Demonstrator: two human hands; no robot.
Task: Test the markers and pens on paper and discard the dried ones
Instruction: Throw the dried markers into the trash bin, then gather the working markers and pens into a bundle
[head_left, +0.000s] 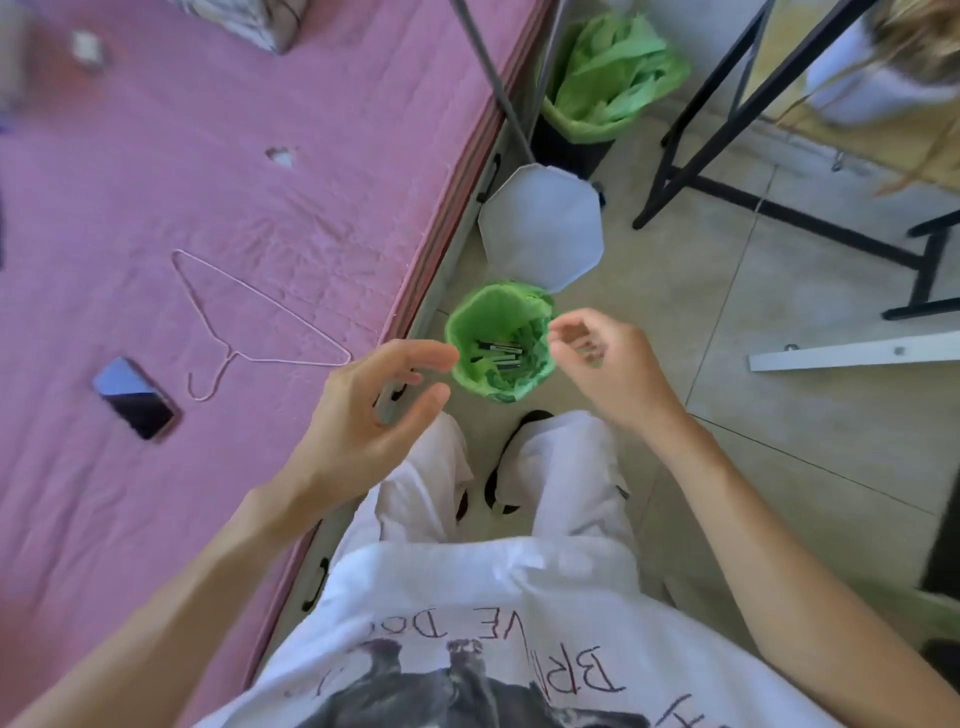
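Observation:
A small bin with a green liner stands on the floor in front of my feet, its white lid tipped open behind it. Several dark markers lie at its bottom. My left hand hovers just left of the bin with fingers spread and gently curved; a blurred grey shape shows between thumb and fingers, and I cannot tell what it is. My right hand hangs over the bin's right rim with loosely curled fingers, and I see nothing in it.
A pink-covered bed fills the left, with a phone and a wire hanger on it. A larger bin with a green bag stands farther back. Black metal frame legs cross the tiled floor on the right.

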